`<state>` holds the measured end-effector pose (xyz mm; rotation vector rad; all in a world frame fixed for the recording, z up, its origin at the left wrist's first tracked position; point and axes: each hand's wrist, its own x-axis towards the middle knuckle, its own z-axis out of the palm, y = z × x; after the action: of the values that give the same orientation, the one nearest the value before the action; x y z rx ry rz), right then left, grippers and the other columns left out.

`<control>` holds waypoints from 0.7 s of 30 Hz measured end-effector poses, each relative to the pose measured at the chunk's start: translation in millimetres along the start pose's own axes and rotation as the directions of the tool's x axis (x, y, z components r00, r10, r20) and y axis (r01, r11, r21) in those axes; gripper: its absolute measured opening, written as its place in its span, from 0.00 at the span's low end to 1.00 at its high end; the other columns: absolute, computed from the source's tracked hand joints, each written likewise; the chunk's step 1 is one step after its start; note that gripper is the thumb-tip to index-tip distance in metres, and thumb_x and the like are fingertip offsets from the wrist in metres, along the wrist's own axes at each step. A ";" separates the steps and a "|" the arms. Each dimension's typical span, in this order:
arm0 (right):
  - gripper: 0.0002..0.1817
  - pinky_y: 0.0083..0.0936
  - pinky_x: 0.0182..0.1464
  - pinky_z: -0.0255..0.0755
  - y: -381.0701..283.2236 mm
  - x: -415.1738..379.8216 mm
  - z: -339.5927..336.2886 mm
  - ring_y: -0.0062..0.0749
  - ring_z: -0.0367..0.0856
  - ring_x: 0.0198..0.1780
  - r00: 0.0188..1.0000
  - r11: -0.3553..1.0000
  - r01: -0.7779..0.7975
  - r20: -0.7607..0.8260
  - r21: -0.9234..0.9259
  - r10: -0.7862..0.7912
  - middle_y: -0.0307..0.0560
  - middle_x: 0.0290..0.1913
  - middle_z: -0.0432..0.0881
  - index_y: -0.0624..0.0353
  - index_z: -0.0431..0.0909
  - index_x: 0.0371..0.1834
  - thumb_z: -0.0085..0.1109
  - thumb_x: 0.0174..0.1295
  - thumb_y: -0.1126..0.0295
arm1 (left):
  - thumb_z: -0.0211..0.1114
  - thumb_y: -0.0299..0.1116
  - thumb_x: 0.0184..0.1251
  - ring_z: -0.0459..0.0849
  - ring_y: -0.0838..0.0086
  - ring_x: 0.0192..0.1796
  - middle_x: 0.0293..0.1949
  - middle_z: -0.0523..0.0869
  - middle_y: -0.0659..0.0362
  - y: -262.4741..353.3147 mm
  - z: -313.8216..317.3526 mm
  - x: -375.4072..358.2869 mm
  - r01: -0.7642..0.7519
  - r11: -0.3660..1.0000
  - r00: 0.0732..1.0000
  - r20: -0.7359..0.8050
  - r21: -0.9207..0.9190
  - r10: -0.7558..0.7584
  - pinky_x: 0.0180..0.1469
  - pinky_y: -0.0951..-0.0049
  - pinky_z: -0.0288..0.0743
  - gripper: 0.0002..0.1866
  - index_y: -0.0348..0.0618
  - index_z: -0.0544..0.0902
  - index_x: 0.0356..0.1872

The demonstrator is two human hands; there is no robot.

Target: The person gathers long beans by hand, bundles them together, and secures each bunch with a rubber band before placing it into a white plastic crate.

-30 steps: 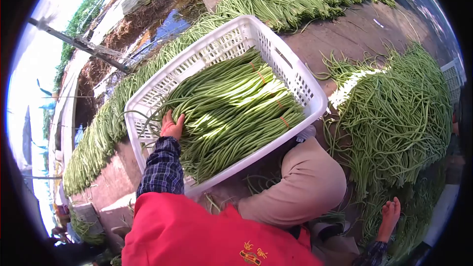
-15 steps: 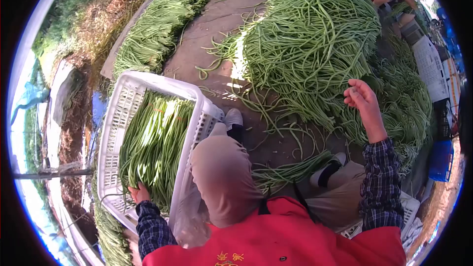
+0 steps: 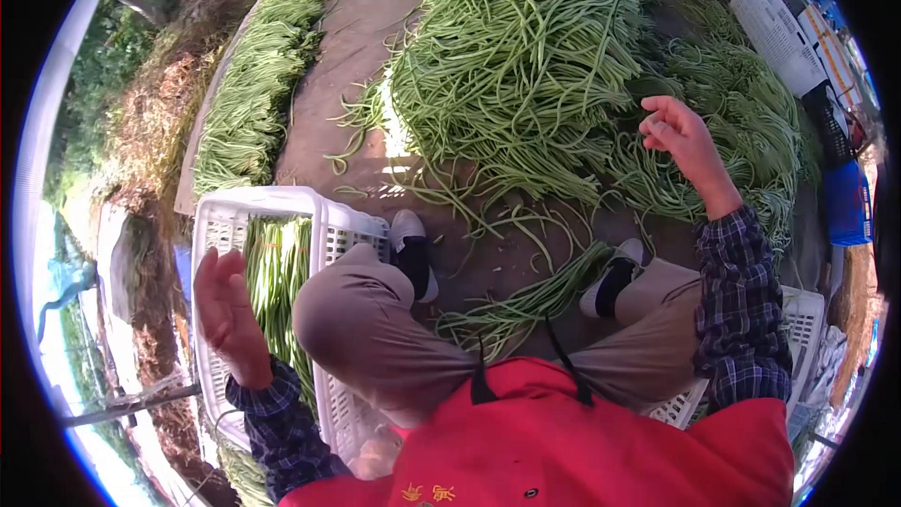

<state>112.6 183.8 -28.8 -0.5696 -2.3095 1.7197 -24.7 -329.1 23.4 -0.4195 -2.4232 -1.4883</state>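
Long, slender green beans [image 3: 526,56] heaped far centre, rowed far left, crated near left; judged light, supple, snappable, best gripped mid-bundle | left hand [image 3: 228,314], right hand [image 3: 687,145]: both released, nothing seen held | counted: hands 2, bean-holding white perforated plastic crate [image 3: 318,225] 1, loose near-centre bunch [image 3: 560,291] 1; pods uncountable.
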 end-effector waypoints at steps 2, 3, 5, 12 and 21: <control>0.16 0.15 0.38 0.71 -0.1 -9.5 -8.3 0.17 0.76 0.34 0.999 1.000 -0.027 -0.022 -0.005 0.026 0.39 0.37 0.76 0.64 0.69 0.54 0.50 0.65 0.70 | 0.54 0.41 0.70 0.79 0.69 0.45 0.42 0.81 0.50 67.8 28.7 6.8 -0.233 0.972 0.948 0.230 0.020 0.222 0.54 0.67 0.71 0.20 0.35 0.72 0.53; 0.16 0.15 0.38 0.71 -1.4 -15.4 -13.4 0.17 0.76 0.33 0.999 0.999 -0.026 -0.038 -0.036 0.025 0.39 0.37 0.76 0.63 0.69 0.54 0.51 0.65 0.70 | 0.54 0.43 0.70 0.78 0.71 0.42 0.39 0.81 0.52 89.7 40.0 10.1 -0.350 0.932 0.878 0.313 -0.095 0.361 0.50 0.69 0.71 0.20 0.35 0.73 0.50; 0.15 0.15 0.37 0.71 4.1 -27.2 -26.4 0.17 0.75 0.32 0.997 0.998 -0.034 -0.068 -0.045 0.031 0.38 0.35 0.77 0.64 0.70 0.53 0.51 0.65 0.71 | 0.54 0.46 0.69 0.77 0.74 0.37 0.34 0.80 0.55 125.2 67.1 16.5 -0.428 0.788 0.705 0.382 -0.443 0.598 0.44 0.72 0.70 0.20 0.37 0.75 0.45; 0.15 0.16 0.36 0.69 12.3 -41.0 -45.0 0.17 0.73 0.30 0.989 0.993 -0.040 -0.145 -0.112 0.023 0.38 0.33 0.75 0.66 0.69 0.52 0.52 0.64 0.72 | 0.61 0.35 0.61 0.77 0.75 0.36 0.34 0.80 0.65 216.1 101.7 38.7 -0.025 0.404 0.404 0.360 -0.915 0.841 0.44 0.71 0.67 0.02 0.54 0.78 0.33; 0.14 0.26 0.32 0.69 -6.7 -2.0 -6.2 0.30 0.75 0.26 0.997 0.882 0.072 0.048 -0.465 -0.056 0.46 0.25 0.77 0.65 0.72 0.44 0.57 0.57 0.71 | 0.64 0.33 0.57 0.76 0.81 0.34 0.31 0.79 0.72 226.1 83.4 91.0 0.354 0.763 0.203 0.841 -0.540 0.501 0.44 0.76 0.65 0.04 0.55 0.77 0.27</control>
<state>115.5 186.7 -20.4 -0.5345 -2.7461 1.1415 -29.2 -147.3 205.7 -2.3531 -2.2211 -2.4947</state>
